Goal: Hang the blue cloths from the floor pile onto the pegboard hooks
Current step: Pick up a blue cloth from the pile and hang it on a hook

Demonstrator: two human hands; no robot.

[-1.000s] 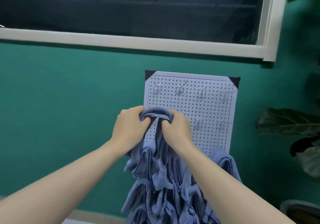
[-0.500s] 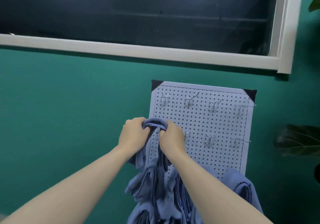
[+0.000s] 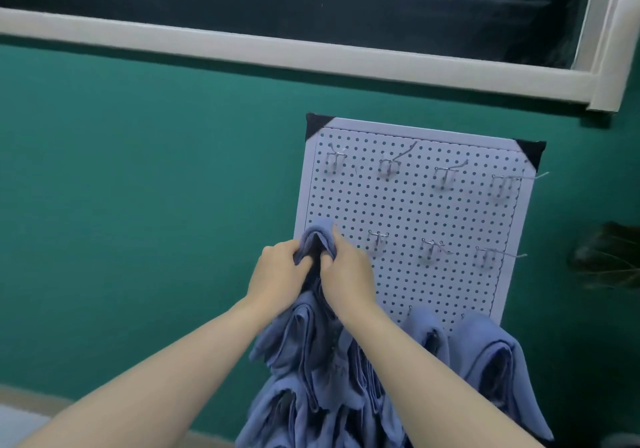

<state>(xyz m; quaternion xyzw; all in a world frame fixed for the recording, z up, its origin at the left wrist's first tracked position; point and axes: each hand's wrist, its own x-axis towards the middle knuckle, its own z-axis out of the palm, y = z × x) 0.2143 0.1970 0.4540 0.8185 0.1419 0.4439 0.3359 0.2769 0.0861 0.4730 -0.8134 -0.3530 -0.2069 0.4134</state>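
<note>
Two hands, head view: left hand and right hand each pinch with curled fingers the folded top loop of one blue cloth, held against the lower-left area of the white pegboard. Cloth long axis runs vertical, fold uppermost, loose end hanging down. Bare metal hooks sit above and right. Other hung cloths drape at lower right. Green wall; window above.
</note>
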